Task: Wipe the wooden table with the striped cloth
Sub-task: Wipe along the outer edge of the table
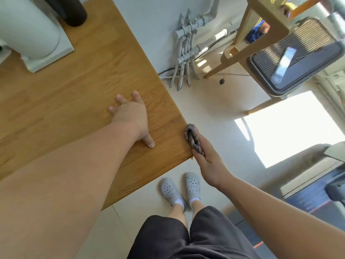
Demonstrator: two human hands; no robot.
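The wooden table (84, 75) fills the left half of the view, its corner pointing toward my feet. My left hand (130, 114) lies flat on the tabletop near the right edge, fingers spread, holding nothing. My right hand (209, 161) is off the table's right edge and presses the bunched striped cloth (193, 137) against the side of that edge, close to the corner. Most of the cloth is folded up between my fingers and the wood.
A white cylindrical appliance on a white base (33, 34) and a dark object (74, 14) stand at the table's far left. On the floor to the right are wall pipes (186, 53), a wooden chair (261, 34) and a dark flat device (298, 62).
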